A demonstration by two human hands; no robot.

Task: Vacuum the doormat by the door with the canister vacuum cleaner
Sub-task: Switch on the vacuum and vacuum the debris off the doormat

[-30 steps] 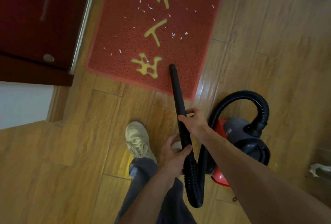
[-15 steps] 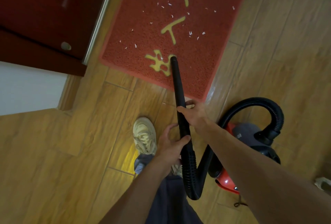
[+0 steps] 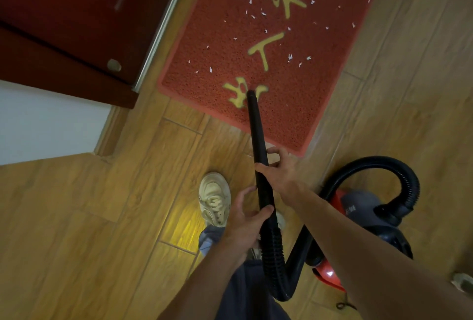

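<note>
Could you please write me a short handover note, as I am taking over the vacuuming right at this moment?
Left hand: grips the black wand at its lower end, by the hose.
Right hand: grips the wand further up.
Things: the wand tip is at the near end of the red doormat, on the nearest yellow character. The canister vacuum stands to the right of the hands.
Done: little, it seems; only the near end shows no scraps.
Left: white scraps lie scattered over the middle and far part.
</note>
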